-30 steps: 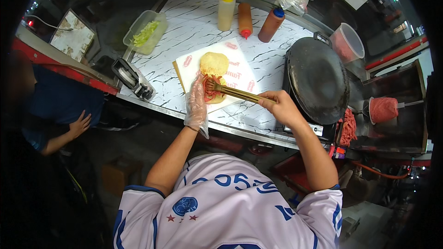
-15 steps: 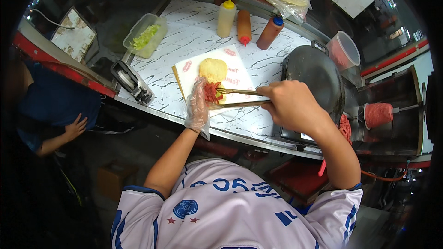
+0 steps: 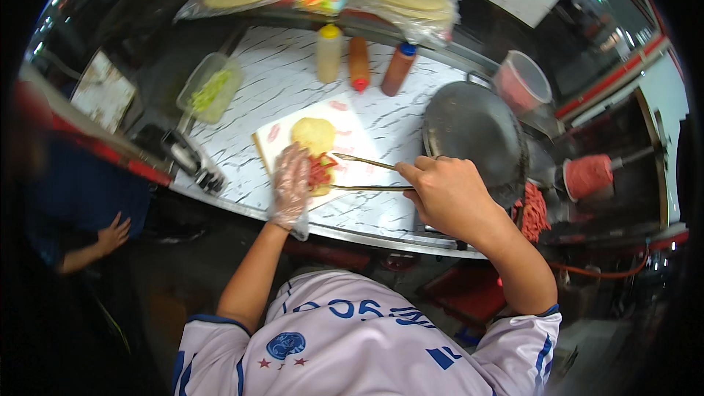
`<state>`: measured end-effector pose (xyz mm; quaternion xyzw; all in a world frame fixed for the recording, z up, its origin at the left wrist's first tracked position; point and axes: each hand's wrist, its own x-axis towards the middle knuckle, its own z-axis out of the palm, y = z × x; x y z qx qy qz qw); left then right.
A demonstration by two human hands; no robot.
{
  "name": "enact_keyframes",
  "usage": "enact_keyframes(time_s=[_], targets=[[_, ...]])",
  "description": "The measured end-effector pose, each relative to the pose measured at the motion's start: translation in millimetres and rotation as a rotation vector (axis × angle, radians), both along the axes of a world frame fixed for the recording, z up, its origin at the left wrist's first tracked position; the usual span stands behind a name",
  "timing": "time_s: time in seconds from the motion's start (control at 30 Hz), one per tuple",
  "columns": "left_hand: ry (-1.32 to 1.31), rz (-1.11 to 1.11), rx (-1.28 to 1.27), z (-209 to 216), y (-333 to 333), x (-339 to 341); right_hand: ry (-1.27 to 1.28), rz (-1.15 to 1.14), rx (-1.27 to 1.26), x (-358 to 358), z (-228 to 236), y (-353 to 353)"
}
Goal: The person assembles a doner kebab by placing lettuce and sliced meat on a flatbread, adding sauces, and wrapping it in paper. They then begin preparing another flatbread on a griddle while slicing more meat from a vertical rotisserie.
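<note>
My left hand (image 3: pixel 292 185), in a clear plastic glove, is closed around the left side of an opened bun; the bun's far half (image 3: pixel 313 134) lies flat and yellowish. Red strips of meat (image 3: pixel 321 169) cover the near half, partly hidden behind the glove. Under the bun lies a white paper sheet (image 3: pixel 356 132) with red print. My bare right hand (image 3: pixel 449 192) grips metal tongs (image 3: pixel 370 188). Their two arms stand apart, tips beside the meat, with nothing visible between them.
A tub of shredded lettuce (image 3: pixel 213 95) stands left. Three sauce bottles (image 3: pixel 359 62) line the back. To the right are a dark round pan (image 3: pixel 473 132), a plastic bucket (image 3: pixel 528 81) and skewered red meat (image 3: pixel 587 176). Another person's hand (image 3: pixel 114 236) shows at far left.
The tongs have drawn back rightward from the meat, and their arms have spread apart. My left hand stays at the bun. The whole view has shifted slightly.
</note>
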<state>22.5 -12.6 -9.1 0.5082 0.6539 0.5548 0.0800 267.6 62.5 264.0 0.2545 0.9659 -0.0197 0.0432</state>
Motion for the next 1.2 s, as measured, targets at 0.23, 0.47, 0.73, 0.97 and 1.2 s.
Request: enact_keyframes(time_s=[0.23, 0.47, 0.73, 0.97, 1.2], targets=[[0.47, -0.139, -0.168, 44, 18, -11, 0.513, -0.338, -0.017, 146, 22, -12], [0.838, -0.283, -0.397, 57, 26, 2, 1.021, -1.073, 0.367, 310, -27, -49], [0.625, 0.107, -0.309, 104, 25, -2, 0.877, -1.178, 0.276, 389, -144, -24], [0.291, 0.206, -0.204, 117, -42, -19, 0.746, -1.117, 0.214, 417, -175, 7], [-0.752, -0.337, -0.75, 87, -138, -89, 0.548, -1.237, 0.243, 396, -154, -10]])
